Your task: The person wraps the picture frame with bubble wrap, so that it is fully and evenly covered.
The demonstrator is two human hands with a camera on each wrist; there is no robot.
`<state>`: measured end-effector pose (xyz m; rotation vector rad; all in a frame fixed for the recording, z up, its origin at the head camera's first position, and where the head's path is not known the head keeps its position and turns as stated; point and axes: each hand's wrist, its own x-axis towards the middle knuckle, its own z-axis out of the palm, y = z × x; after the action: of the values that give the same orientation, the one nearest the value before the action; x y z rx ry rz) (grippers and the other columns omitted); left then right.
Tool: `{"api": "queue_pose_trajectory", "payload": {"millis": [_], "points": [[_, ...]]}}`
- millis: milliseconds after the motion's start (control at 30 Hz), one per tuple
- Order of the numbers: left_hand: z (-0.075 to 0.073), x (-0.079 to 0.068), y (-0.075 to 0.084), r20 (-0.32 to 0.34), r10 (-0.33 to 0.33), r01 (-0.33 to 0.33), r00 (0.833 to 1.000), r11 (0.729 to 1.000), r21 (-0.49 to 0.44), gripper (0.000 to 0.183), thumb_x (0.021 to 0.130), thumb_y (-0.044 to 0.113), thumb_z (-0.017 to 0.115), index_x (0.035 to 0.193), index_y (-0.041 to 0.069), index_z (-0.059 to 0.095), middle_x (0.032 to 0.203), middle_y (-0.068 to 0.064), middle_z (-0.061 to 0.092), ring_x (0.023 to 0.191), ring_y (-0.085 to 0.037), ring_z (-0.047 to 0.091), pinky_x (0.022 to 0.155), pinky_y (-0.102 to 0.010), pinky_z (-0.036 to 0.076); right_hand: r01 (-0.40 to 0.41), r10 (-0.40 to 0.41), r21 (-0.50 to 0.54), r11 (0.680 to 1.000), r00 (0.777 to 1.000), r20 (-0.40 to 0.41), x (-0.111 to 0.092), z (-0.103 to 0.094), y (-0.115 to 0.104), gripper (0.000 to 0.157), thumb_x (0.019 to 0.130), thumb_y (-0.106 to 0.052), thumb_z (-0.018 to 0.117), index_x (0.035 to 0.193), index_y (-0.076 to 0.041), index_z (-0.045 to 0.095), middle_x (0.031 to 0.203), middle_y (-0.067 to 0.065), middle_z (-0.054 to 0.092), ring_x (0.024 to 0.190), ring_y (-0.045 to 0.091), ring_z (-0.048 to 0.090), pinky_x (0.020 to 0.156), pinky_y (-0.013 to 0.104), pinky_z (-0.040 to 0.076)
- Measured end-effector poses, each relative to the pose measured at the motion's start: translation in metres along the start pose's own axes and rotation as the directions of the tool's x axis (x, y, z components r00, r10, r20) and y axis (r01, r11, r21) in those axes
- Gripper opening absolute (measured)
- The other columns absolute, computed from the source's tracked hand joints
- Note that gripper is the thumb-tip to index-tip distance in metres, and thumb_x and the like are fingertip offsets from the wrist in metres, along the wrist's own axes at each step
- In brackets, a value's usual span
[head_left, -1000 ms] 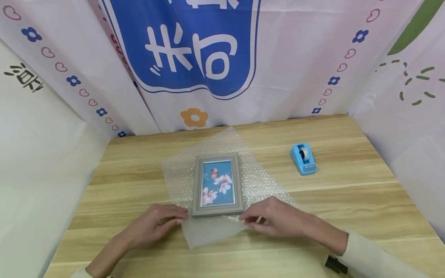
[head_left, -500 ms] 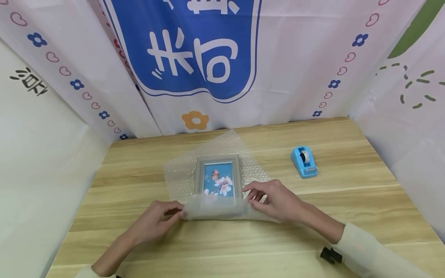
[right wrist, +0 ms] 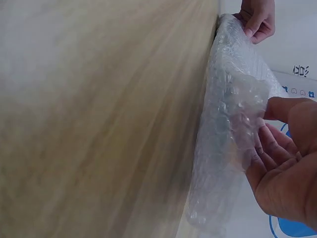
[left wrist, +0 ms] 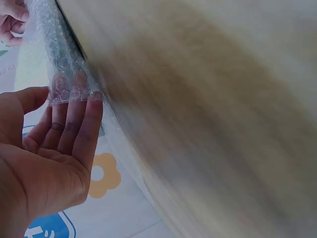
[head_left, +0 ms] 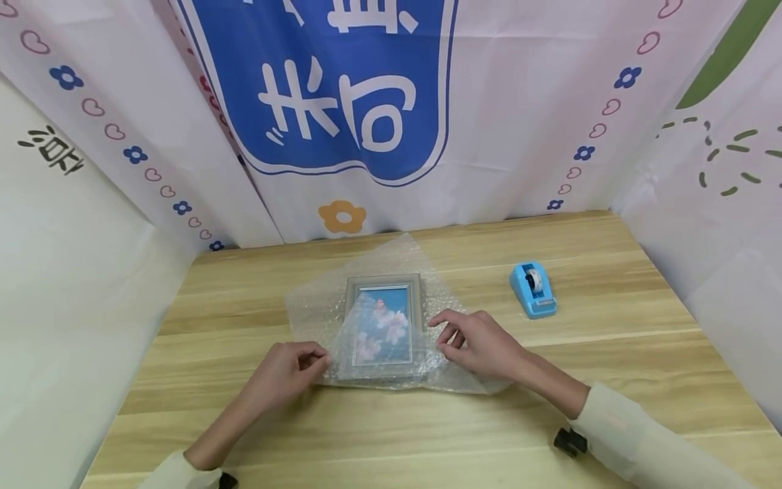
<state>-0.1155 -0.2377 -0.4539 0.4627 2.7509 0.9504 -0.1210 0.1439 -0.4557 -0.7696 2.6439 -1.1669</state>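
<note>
I'm seeing the picture frame (head_left: 397,299) between left hand (head_left: 287,373) and right hand (head_left: 482,343), bubble wrap (head_left: 318,309) under and over it on the worktop (head_left: 611,353), tape dispenser (head_left: 533,291) off right, cloth backdrop (head_left: 501,136) behind.

Above the orange flower (head_left: 343,216), a blue shield (head_left: 332,88) on the white curtain (head_left: 507,136) bears large white characters (head_left: 297,102). One resembles 米; those nearest the head view's top edge are cut off, and the rest cannot be read surely. Well left of the flower, a small black character (head_left: 55,151) stands slanted on the pale side wall (head_left: 73,258), likewise not legible with certainty.
</note>
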Motion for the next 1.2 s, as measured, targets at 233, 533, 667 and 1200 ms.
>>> {"api": "queue_pose_trajectory", "payload": {"millis": [233, 533, 667, 1200], "points": [[0.003, 0.010, 0.000, -0.002, -0.087, 0.087, 0.996, 0.996, 0.022, 0.013, 0.102, 0.021, 0.072, 0.095, 0.018, 0.082, 0.077, 0.010, 0.073, 0.062, -0.007, 0.057, 0.060, -0.022, 0.049, -0.040, 0.039, -0.026, 0.999, 0.999, -0.008, 0.005, 0.006, 0.002, 0.034, 0.101, -0.008, 0.071, 0.135, -0.007, 0.068, 0.095, -0.003, 0.080, 0.077, -0.001, 0.072, 0.069, 0.017, 0.057], [0.003, 0.014, 0.000, -0.003, -0.116, 0.116, 0.993, 0.993, 0.002, 0.010, 0.100, 0.024, 0.076, 0.093, 0.018, 0.081, 0.077, 0.009, 0.073, 0.062, -0.008, 0.058, 0.058, -0.023, 0.048, -0.109, 0.109, -0.034, 0.993, 0.994, 0.014, 0.010, 0.010, 0.001, 0.037, 0.099, -0.007, 0.072, 0.135, -0.006, 0.067, 0.096, -0.002, 0.080, 0.081, 0.002, 0.072, 0.073, 0.019, 0.059], [0.004, 0.012, 0.002, -0.045, -0.100, 0.102, 0.994, 0.994, 0.041, 0.013, 0.098, 0.027, 0.079, 0.099, 0.013, 0.078, 0.081, 0.007, 0.074, 0.069, -0.007, 0.062, 0.062, -0.023, 0.051, -0.116, 0.117, -0.038, 0.992, 0.993, 0.018, 0.010, 0.011, 0.001, 0.037, 0.099, -0.007, 0.072, 0.135, -0.006, 0.066, 0.096, -0.003, 0.079, 0.080, 0.001, 0.071, 0.072, 0.019, 0.059], [0.010, 0.031, 0.023, 0.109, 0.596, -0.567, 0.796, 0.669, 0.482, 0.075, 0.076, -0.020, 0.072, 0.143, 0.013, 0.069, 0.156, -0.015, 0.061, 0.145, -0.041, 0.057, 0.118, -0.061, 0.048, -0.096, 0.097, -0.093, 0.991, 0.995, 0.000, 0.010, 0.012, -0.001, 0.035, 0.098, -0.008, 0.073, 0.132, -0.006, 0.068, 0.094, -0.002, 0.080, 0.077, 0.001, 0.070, 0.069, 0.019, 0.058]]}}
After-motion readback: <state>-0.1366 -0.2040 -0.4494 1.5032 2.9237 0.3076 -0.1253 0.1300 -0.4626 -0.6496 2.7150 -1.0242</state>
